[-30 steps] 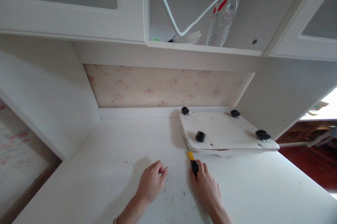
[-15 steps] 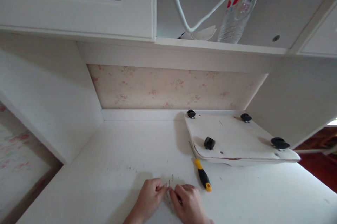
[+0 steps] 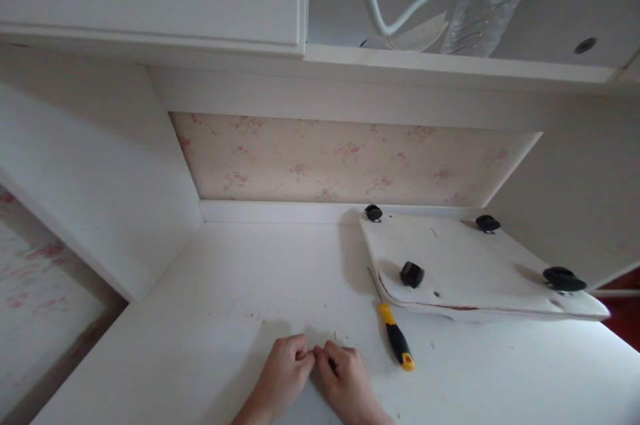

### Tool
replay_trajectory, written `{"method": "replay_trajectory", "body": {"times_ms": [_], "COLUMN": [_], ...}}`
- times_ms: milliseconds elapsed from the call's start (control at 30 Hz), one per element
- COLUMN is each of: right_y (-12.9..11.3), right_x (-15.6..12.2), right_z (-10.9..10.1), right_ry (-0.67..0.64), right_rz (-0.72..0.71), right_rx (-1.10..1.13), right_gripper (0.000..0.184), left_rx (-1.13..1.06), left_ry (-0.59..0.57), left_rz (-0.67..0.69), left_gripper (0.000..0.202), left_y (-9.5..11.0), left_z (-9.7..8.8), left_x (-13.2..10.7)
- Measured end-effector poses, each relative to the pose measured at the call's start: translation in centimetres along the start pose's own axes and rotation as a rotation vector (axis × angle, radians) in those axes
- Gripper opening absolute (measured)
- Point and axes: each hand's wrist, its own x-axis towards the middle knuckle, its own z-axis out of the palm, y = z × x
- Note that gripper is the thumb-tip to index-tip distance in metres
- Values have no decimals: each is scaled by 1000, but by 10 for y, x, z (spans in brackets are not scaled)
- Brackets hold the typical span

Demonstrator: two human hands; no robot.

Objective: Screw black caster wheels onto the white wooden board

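My left hand [image 3: 286,370] and my right hand [image 3: 345,377] meet low in the middle of the head view, just above the white desktop [image 3: 225,338]. Both are closed, thumbs against curled forefingers, with their tips touching or nearly so. Whatever they pinch is too small or too hidden to name. Beyond the right hand's knuckles lie small dark bits [image 3: 335,336] on the desktop. To the right of that hand rests a screwdriver [image 3: 397,340] with a black and yellow handle, its thin shaft pointing away beside the white padded board.
The white padded board [image 3: 465,258] lies at the right, bearing black knob-like feet [image 3: 412,274] near its corners. Overhead, an open shelf [image 3: 400,58] holds a clear plastic bottle [image 3: 480,15] and a white cable [image 3: 380,18]. White side panels [image 3: 100,172] bound the desk.
The view has shifted, so the board and screwdriver appear further right. My fingertips have come closer together, and the thin dark sliver seen by them earlier no longer shows there.
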Motion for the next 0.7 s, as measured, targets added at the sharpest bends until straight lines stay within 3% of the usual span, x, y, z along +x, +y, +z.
{"method": "replay_trajectory", "body": {"times_ms": [700], "right_y": [4], "right_x": [3], "right_z": [0], "right_ry": [-49], "right_rz": [41], "right_rx": [24], "right_gripper": [37], "left_rx": [38], "left_ry": [-12], "left_rz": [0], "left_gripper": [24], "left_y": [-1], "left_z": [-1], "left_x": [2]}}
